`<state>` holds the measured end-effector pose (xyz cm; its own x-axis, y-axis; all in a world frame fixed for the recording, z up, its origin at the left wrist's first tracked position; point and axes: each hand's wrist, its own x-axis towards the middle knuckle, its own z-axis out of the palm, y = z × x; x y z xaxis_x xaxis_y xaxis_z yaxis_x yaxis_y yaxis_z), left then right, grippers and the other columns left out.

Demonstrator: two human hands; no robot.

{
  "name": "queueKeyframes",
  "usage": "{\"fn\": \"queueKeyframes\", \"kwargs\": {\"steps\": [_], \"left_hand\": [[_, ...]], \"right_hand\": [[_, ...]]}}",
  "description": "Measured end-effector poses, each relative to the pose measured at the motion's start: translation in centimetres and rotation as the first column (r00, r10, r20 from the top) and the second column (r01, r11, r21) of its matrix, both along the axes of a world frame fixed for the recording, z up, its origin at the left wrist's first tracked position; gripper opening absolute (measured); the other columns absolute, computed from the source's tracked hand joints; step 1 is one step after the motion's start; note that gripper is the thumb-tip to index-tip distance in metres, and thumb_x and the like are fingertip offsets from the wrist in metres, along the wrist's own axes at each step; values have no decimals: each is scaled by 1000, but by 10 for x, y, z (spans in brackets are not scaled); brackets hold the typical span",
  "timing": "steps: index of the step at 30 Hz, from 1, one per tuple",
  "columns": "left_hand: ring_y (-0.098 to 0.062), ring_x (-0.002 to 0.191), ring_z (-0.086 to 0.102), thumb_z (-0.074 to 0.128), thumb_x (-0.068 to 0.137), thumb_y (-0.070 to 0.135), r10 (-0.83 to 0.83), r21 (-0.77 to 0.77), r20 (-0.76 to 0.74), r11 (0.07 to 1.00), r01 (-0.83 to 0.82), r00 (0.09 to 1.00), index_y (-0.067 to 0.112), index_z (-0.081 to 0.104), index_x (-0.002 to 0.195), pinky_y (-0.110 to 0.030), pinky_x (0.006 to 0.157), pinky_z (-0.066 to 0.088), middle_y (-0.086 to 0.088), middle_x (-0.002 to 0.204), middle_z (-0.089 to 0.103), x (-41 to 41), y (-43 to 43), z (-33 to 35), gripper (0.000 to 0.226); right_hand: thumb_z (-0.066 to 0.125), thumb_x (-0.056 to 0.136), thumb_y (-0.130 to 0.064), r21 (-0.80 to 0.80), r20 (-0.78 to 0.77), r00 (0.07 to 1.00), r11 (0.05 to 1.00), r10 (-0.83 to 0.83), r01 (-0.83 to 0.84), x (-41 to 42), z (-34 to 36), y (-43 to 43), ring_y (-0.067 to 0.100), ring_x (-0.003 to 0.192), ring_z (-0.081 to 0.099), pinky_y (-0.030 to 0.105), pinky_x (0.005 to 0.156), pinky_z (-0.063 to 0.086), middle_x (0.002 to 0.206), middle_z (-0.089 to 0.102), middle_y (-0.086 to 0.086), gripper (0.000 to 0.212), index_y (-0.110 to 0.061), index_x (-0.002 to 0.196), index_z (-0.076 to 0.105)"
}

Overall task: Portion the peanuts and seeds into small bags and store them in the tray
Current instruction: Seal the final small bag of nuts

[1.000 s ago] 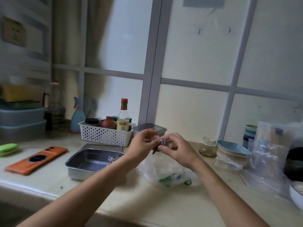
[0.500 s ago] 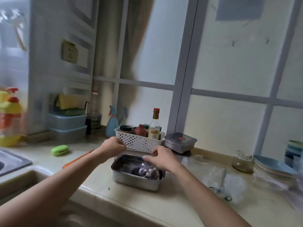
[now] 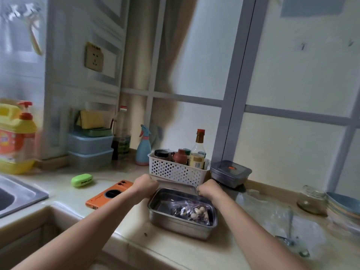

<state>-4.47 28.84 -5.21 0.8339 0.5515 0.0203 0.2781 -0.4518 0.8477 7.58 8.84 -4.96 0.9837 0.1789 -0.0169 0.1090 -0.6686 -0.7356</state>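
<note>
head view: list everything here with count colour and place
steel tray: 1, silver, counter centre
small bag of peanuts and seeds: 1, clear, in tray
phone: 1, orange, left of tray
oval case: 1, green, behind phone
perforated basket: 1, white, behind tray, holding bottles
lidded container: 1, grey, right of basket
spray bottle: 1, blue, left of basket
storage boxes: 2, pale blue, stacked by wall
detergent bottles: 2, yellow, far left
glass jar: 1, clear, right
bowls: one stack, pastel, right edge
plastic bag: 1, clear, right of tray
sink: 1, steel, left edge
left hand: 1, tray's far left corner, fingers hidden
right hand: 1, tray's far right corner, fingers hidden
</note>
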Motion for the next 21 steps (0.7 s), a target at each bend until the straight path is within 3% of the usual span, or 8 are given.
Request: {"fn": "queueKeyframes", "kwargs": {"steps": [2, 5, 8, 11, 14, 16, 18, 21], "left_hand": [[-26, 85, 66, 51, 95, 15, 14, -40, 0, 999, -14, 1000, 5, 66, 88, -30, 69, 52, -11, 90, 68, 4, -1, 2, 20], [-26, 74, 59, 52, 90, 9, 67, -155, 10, 986, -64, 998, 3, 63, 85, -29, 63, 46, -13, 81, 62, 6, 2, 4, 14], [-32, 77, 63, 57, 77, 15, 100, -283, 53, 956, -81, 994, -2, 66, 89, -32, 65, 49, -19, 87, 66, 6, 11, 5, 22], [-31, 75, 62, 58, 70, 21, 114, -328, 73, 941, -84, 991, -2, 68, 89, -34, 66, 50, -20, 90, 68, 6, 17, 3, 31], [-28, 73, 60, 61, 82, 18, 112, -403, 102, 913, -62, 988, 0, 66, 91, -31, 65, 49, -16, 87, 64, -1, 13, 7, 21], [-23, 68, 58, 59, 90, 14, 100, -465, 116, 885, -35, 988, 3, 63, 92, -27, 62, 47, -12, 82, 61, -7, 9, 12, 12], [-20, 66, 55, 57, 93, 12, 102, -493, 154, 870, -13, 983, 3, 64, 94, -27, 61, 46, -9, 80, 61, -10, 8, 15, 11], [-22, 84, 64, 49, 100, 22, 145, -520, 290, 853, 29, 946, 5, 67, 103, -36, 79, 52, -9, 93, 70, -12, 7, 24, 25]], "right_hand": [[59, 86, -3, 26, -39, 999, 1000, 14, -13, -1, 3, -3, 22, 71, 58, 25, 56, 43, 84, 64, 9, 8, -8, 89, 65], [55, 90, 5, 89, -99, 995, 996, 21, -12, -3, 8, -9, 17, 56, 53, 25, 51, 44, 66, 57, 6, 24, -9, 71, 58], [48, 99, 2, 194, -169, 985, 981, 46, -12, -4, 14, -12, 15, 55, 54, 23, 51, 44, 77, 65, 11, 22, 3, 95, 70], [47, 99, 0, 229, -149, 986, 973, 70, -35, -9, 20, -10, 18, 62, 54, 26, 54, 42, 91, 68, 15, 24, 2, 106, 70], [50, 97, 3, 246, -78, 992, 966, 102, -80, -17, 26, -8, 21, 69, 55, 29, 61, 46, 108, 72, 21, 21, -6, 98, 69], [49, 99, 3, 324, -52, 992, 941, 117, -94, -25, 33, -9, 19, 71, 54, 30, 65, 49, 106, 70, 17, 22, -10, 96, 66], [49, 101, 1, 428, -51, 989, 898, 137, -103, -32, 39, -10, 22, 82, 56, 38, 81, 57, 98, 67, 13, 19, -8, 103, 66], [52, 103, -15, 564, -43, 991, 822, 127, -81, -34, 44, -13, 27, 102, 66, 47, 101, 56, 110, 69, 15, 20, -5, 115, 65]]}}
